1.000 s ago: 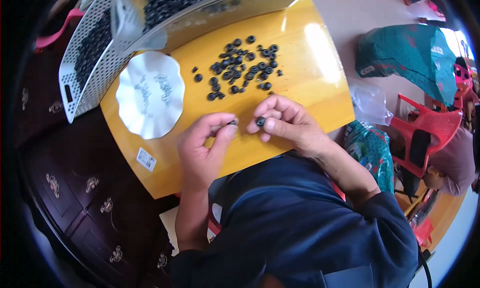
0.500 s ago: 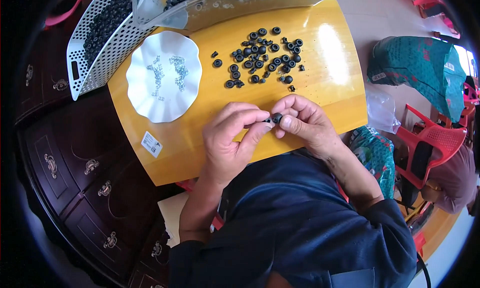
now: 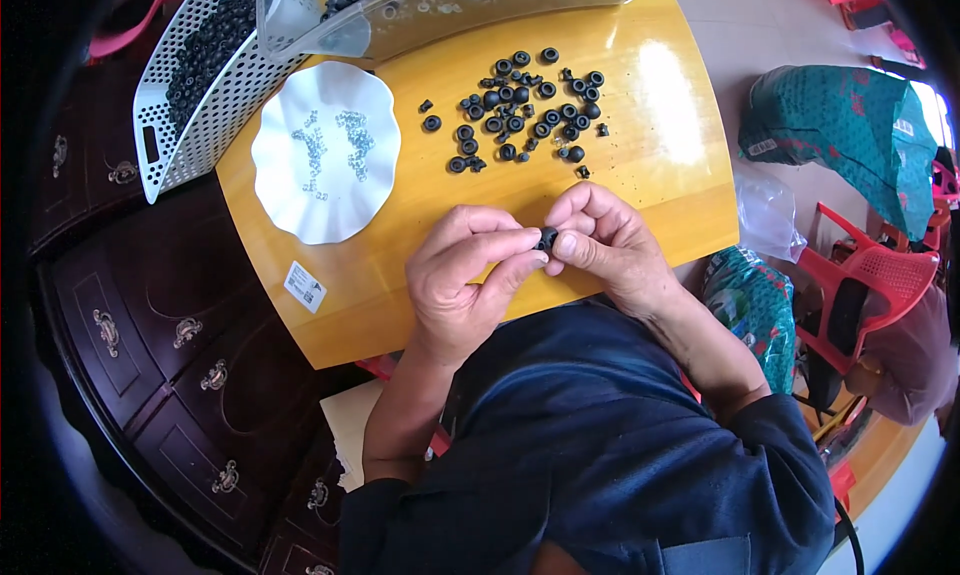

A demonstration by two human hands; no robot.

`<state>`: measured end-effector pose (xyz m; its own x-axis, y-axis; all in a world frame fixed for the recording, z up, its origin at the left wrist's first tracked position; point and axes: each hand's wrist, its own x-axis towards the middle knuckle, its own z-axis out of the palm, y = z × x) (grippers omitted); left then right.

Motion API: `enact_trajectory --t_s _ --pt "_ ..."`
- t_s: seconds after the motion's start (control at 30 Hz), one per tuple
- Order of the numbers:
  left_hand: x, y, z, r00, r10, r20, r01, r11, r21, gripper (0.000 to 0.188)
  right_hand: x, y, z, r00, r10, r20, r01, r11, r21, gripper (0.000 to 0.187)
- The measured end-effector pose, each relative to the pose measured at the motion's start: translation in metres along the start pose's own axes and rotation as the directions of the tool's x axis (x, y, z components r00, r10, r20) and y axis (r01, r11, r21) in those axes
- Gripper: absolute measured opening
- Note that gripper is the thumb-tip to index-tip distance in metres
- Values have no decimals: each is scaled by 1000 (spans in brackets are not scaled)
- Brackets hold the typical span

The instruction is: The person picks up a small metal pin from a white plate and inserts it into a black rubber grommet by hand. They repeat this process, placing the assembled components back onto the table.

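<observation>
Black round part [image 3: 548, 238] is pinched between the thumb and fingers of the left hand [image 3: 455, 280] and those of the right hand [image 3: 618, 255], over the near side of the yellow table [image 3: 640, 200]. Farther out lie loose black parts [image 3: 521, 95], left of them a wavy-edged white plate [image 3: 330, 215] holding small clear pieces [image 3: 357, 140], and beyond it a white basket [image 3: 205, 140] with holes.

Dark navy top [image 3: 600, 475] with short sleeves [image 3: 785, 450]
</observation>
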<state>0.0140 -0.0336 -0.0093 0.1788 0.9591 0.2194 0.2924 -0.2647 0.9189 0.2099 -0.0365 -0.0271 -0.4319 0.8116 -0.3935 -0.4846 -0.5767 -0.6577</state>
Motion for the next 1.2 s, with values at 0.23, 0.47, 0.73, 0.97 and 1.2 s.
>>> enact_trajectory --t_s 0.23,0.47,0.73,0.97,1.2 --pt "-4 -3 4 1000 22 -15 -22 1000 -1 21 -1 1 0 1000 -20 -7 20 999 28 20" --pt "-7 -5 0 952 -272 141 307 846 -436 20 -2 0 -1 997 -48 56 47 999 18 16" --pt "-4 -4 -6 998 16 68 -15 1000 -12 22 -2 0 1 999 -28 45 30 998 -48 15" --pt "-12 -10 3 997 63 -42 -61 997 39 22 0 1 5 1000 -16 9 17 999 -35 16" --pt "-13 -10 4 992 93 -89 -88 994 59 19 2 6 5 999 26 19 -27 998 61 19"
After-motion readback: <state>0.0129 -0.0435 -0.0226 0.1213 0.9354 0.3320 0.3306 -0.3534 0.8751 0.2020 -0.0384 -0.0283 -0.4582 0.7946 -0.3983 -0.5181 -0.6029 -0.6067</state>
